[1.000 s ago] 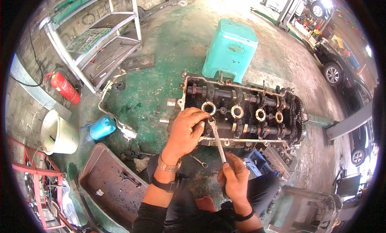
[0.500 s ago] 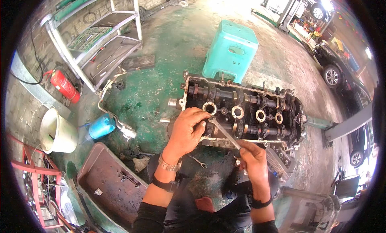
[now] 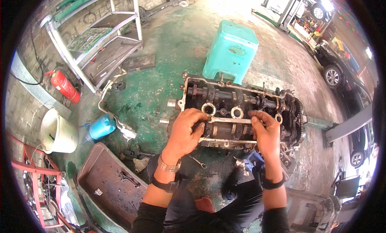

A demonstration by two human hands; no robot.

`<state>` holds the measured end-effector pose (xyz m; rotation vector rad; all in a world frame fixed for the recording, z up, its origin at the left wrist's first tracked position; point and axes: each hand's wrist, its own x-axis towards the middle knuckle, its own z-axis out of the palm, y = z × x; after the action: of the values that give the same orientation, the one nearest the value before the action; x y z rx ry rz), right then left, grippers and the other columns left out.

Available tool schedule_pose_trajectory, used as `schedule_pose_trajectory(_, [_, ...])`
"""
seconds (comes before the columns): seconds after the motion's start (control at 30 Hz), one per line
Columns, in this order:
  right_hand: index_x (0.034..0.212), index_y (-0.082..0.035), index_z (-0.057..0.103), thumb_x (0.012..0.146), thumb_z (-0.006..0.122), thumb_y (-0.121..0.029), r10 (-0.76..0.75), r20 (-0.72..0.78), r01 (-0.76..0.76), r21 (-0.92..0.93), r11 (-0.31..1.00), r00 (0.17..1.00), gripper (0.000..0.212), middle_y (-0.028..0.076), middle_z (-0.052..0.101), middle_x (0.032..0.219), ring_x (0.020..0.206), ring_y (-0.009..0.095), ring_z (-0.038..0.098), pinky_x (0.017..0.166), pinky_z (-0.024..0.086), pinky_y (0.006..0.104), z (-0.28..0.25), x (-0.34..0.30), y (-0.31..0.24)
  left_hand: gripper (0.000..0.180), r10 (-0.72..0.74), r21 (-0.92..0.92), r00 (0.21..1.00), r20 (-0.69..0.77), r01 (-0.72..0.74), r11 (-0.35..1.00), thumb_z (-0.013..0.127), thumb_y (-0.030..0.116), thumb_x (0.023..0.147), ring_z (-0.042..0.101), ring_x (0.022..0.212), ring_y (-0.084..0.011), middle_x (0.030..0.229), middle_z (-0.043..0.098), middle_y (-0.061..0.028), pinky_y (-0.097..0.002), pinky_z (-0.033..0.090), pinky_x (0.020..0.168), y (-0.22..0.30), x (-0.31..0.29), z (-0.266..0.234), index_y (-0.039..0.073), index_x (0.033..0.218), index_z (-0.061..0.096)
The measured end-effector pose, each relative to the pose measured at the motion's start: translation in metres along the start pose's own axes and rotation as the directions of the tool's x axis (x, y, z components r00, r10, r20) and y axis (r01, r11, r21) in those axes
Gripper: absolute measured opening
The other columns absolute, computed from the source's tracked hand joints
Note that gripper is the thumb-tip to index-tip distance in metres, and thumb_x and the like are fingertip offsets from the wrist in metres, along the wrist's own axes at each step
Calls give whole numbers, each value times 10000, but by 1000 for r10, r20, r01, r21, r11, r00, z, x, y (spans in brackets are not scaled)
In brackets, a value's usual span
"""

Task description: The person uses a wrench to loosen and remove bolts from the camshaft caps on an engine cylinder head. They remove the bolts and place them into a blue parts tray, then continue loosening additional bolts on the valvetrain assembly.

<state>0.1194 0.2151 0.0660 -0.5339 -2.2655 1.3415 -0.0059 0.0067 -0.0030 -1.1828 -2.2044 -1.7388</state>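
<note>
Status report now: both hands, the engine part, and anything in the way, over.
Left hand and right hand grip a long metal tool laid flat across the cylinder head. Small wrench on the floor below; teal stool behind. Nothing blocking.

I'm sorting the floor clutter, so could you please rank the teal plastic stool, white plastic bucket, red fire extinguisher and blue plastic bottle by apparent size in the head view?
1. Teal plastic stool
2. White plastic bucket
3. Red fire extinguisher
4. Blue plastic bottle

Fisheye rim distortion makes ranks 2 and 3 uncertain.
</note>
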Motion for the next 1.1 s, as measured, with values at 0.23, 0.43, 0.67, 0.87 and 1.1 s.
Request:
schedule_pose_trajectory(0.23, [1170,33,699,1011,591,-91,110,-41,-97,254,962,993,229,10,642,749,611,52,536,558,434,206,-10,-31,-7,236,-39,-38,999,26,40,998,695,1,800,610,995,-348,1020,655,-130,-417,479,893,3,-2,-2,22,1033,672])
schedule_pose_trajectory(0.43, [1190,61,680,1006,629,-106,250,-83,-173,514,840,965,253,33,664,779,623,84,567,574,480,234,12,-103,41,302,2,-44,999,39,0,999,750,32,780,614,1020,-336,1052,664,-119,-410,478,919,2,-2,-4,19,1073,678])
schedule_pose_trajectory(0.67, [1220,65,667,999,638,-76,341,-120,-195,627,754,932,263,38,653,796,655,94,565,611,490,250,36,-135,56,316,-45,-64,997,69,49,997,746,-10,764,632,1027,-292,1072,659,-120,-379,493,935,4,-2,-6,-3,1070,670])
schedule_pose_trajectory(0.87, [1231,66,661,1016,618,-89,324,-86,-208,609,765,942,268,71,700,838,655,110,591,601,505,265,56,-148,50,306,-16,-45,998,68,19,999,743,8,771,634,1029,-306,1069,660,-123,-380,493,930,3,-2,-8,-1,1068,671])
schedule_pose_trajectory(1.1, [1247,33,657,1020,609,-113,431,124,-436,464,771,894,274,21,711,810,631,32,548,560,447,201,74,-165,30,290,-26,-53,998,63,29,998,742,27,786,634,1020,-297,1060,657,-122,-372,499,911,2,-3,-7,-4,1066,673])
